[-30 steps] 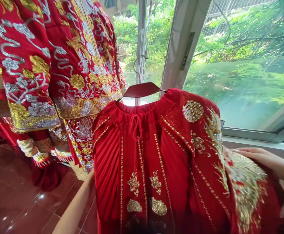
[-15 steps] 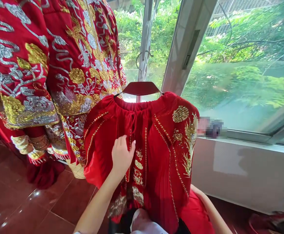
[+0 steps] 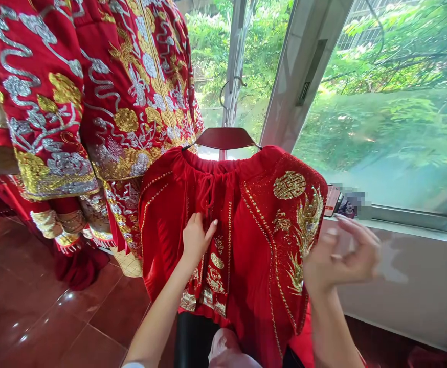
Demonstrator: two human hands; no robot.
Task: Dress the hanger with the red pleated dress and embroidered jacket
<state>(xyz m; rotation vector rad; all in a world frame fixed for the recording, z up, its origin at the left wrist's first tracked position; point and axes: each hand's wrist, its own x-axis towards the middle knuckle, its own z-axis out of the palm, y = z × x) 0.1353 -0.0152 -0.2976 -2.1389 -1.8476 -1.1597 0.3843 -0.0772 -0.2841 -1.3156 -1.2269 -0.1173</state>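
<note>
Red pleated garment with gold embroidery and beaded lines (image 3: 252, 230), hung at the centre from a flat, dark-red hanger with a metal hook (image 3: 224, 138) at 12 o'clock; its hem runs out of clear sight toward 6 o'clock. The left hand (image 3: 197, 237), just off centre toward 7 o'clock, lies against the front band below the tied neck cord (image 3: 208, 186); its thumb stands apart from the fingers, and whether this grip pinches the cloth cannot be told. The right hand (image 3: 338, 263), at 4 o'clock, is blurred, its grip partly open and bare, fingers loosely bent; it covers part of the embroidered sleeve's outer edge, contact being indeterminable. Red jackets with silver and gold embroidery (image 3: 131, 97), at 10 o'clock, are cut off above. Pixelation obscures small objects (image 3: 350, 202) on the sill at 3 o'clock.
</note>
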